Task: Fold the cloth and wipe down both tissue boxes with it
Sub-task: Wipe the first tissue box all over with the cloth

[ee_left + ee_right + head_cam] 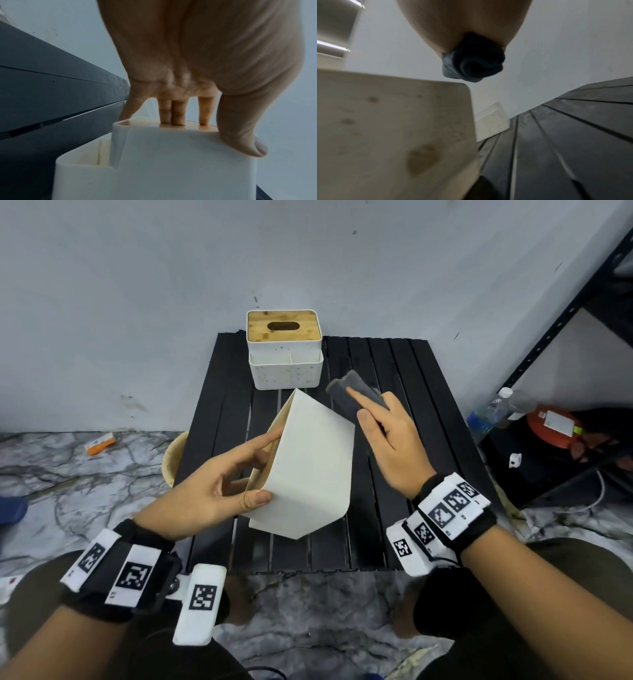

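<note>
My left hand (236,470) holds a white tissue box (311,470) tilted up off the black slatted table (383,446), thumb (243,136) on its white side and fingers (173,113) on its wooden lid. In the right wrist view that box (388,132) shows brown stains. My right hand (387,426) grips a folded dark grey cloth (356,395), (472,65) just right of the box's upper corner, apart from it. A second white tissue box (284,350) with a wooden slotted lid stands upright at the table's back, also seen as the small box (491,121) in the right wrist view.
A black metal shelf frame (561,313) rises at the right, with a plastic bottle (493,412) and red item (551,429) on the floor beneath. A round basin (174,457) sits left of the table. An orange packet (101,444) lies on the marble floor.
</note>
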